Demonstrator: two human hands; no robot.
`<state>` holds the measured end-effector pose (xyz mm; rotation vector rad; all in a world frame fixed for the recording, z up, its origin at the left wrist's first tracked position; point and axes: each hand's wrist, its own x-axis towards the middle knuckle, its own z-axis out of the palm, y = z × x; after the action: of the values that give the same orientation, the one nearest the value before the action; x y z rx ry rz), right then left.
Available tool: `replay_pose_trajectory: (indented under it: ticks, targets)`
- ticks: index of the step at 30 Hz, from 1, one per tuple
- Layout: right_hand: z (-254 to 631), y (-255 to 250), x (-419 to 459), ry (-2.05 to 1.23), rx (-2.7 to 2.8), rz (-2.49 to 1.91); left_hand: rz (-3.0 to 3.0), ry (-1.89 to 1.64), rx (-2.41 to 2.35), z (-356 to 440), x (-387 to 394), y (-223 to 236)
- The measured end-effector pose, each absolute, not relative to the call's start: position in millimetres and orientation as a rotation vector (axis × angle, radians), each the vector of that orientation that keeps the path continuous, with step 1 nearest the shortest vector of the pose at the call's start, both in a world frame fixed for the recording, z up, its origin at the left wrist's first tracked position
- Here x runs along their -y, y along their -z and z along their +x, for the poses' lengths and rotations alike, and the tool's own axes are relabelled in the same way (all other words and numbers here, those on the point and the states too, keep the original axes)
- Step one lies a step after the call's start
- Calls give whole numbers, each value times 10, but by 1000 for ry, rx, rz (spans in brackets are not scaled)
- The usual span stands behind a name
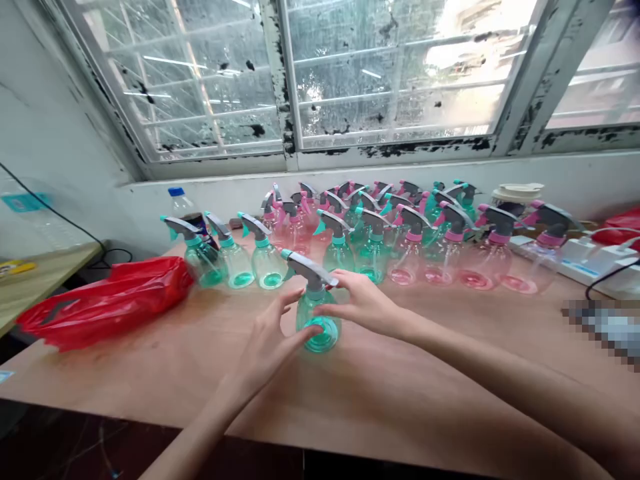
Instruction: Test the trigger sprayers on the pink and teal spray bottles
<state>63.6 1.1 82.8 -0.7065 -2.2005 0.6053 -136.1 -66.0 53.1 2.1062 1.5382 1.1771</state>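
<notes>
A clear green spray bottle [305, 319] with a grey and teal trigger head stands nearly upright at the middle of the table, between my two hands. My left hand [270, 333] is closed round its left side, thumb across the lower front. From the right, my right hand [363, 303] grips it, with the thumb on the upper body and the fingers up by the neck, partly hidden behind the head. Just beyond are more green spray bottles, including one [270, 263] to the left and one [339, 250] behind. Pink ones [413, 257] stand to the right.
Several rows of spray bottles line the wooden table [200, 373] below the window. A red plastic bag [110, 300] lies at left. A blue-capped bottle [179, 200] stands by the wall. At right are a power strip [595, 270] with cables and a lidded cup [517, 193].
</notes>
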Motion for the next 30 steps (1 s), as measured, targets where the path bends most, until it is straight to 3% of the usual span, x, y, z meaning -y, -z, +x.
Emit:
replay_pose_trajectory:
  ticks: [8, 17, 30]
  targets:
    - [229, -895, -408, -444, 2119, -999, 2080, -1159, -1696, -1712, 721, -194]
    - [-42, -825, -808, -472, 1984, -1144, 2348, -1170, -1444, -1604, 802, -91]
    - [-168, -759, -937, -488, 1974, -1151, 2453, -728, -1482, -1563, 791, -147]
